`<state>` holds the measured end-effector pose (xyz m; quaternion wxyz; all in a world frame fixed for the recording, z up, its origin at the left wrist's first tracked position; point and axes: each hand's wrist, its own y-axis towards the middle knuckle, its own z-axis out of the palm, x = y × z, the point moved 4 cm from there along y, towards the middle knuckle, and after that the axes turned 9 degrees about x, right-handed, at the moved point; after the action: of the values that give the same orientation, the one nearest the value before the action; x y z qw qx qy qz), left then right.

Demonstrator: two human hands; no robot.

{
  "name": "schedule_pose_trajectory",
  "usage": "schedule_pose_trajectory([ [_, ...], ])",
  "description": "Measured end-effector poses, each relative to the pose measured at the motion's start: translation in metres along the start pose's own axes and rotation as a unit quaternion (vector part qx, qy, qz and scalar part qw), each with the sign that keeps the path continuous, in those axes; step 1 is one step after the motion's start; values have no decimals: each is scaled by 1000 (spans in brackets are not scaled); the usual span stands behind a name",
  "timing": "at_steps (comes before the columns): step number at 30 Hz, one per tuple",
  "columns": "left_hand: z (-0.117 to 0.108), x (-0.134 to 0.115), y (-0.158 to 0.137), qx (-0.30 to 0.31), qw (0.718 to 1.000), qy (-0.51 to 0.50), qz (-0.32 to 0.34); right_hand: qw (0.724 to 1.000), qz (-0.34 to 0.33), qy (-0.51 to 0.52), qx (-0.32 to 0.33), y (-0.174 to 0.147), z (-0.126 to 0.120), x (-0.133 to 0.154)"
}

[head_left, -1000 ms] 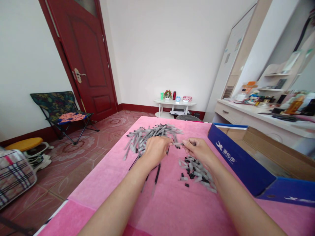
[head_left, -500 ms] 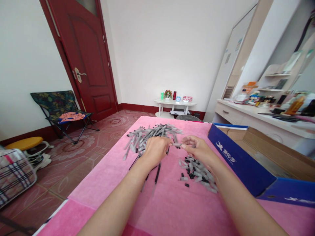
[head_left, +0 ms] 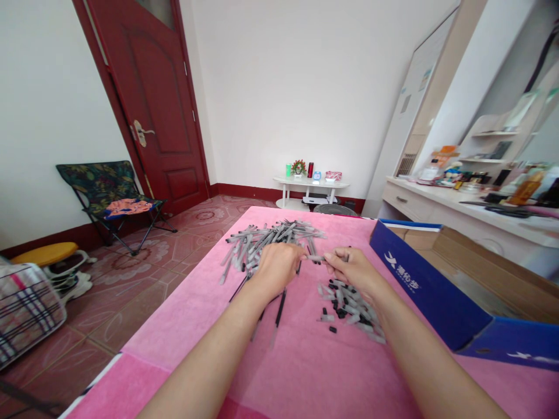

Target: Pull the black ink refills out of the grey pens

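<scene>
To the left of the blue box [head_left: 437,299], the left hand [head_left: 282,262] and the right hand [head_left: 347,267] pinch a slim, pale tube [head_left: 315,258] by its opposite ends, lifted over the pink cloth [head_left: 301,372]. Nearest the box lies a small pile of clear and black short pieces [head_left: 347,304], partly behind the right forearm, while farther left of it spread a heap of grey sticks [head_left: 273,234] and a few thin dark rods [head_left: 280,309]. Beyond the box stands a white dresser [head_left: 430,201].
</scene>
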<state>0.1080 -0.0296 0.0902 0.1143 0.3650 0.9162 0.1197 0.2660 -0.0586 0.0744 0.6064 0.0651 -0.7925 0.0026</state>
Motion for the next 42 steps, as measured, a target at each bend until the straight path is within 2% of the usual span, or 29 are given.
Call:
schedule_pose_trajectory([
  [4,0,-1,0,15,1000,-7,-6,1000,-14,13,-18,0,-2,2],
  [10,-1,-1,0,4,1000,-6,2,1000,16,-9,-2,2,0,-2],
  [13,1,0,0,10,1000,-5,3,999,-4,-33,-12,2,-1,-2],
  [17,2,4,0,22,999,2,-28,997,-33,-47,-51,1,-11,1],
  [20,0,7,0,20,999,9,-46,997,-13,4,-80,1,-20,-1],
  [22,0,9,0,10,999,-9,-52,995,3,76,-71,2,-22,-5],
  [25,6,11,3,-8,989,-135,-56,985,8,167,-30,4,-16,-9],
  [27,14,12,7,-2,952,-301,-54,980,11,198,-3,5,-8,-11],
  [29,22,10,10,24,883,-466,-47,978,13,210,12,5,-1,-12],
  [31,27,7,12,51,827,-559,-36,978,6,208,9,5,4,-11],
  [33,28,5,12,74,810,-581,-23,980,-11,198,-1,5,7,-8],
  [36,25,3,7,104,823,-559,-2,984,-31,173,-8,4,8,-5],
  [38,19,3,3,151,812,-564,19,988,-30,150,-17,4,6,-4],
  [40,10,3,-4,215,765,-605,42,988,-20,149,-24,4,0,-5],
  [42,-2,5,-10,247,711,-656,48,982,-13,186,-16,4,-6,-6],
])
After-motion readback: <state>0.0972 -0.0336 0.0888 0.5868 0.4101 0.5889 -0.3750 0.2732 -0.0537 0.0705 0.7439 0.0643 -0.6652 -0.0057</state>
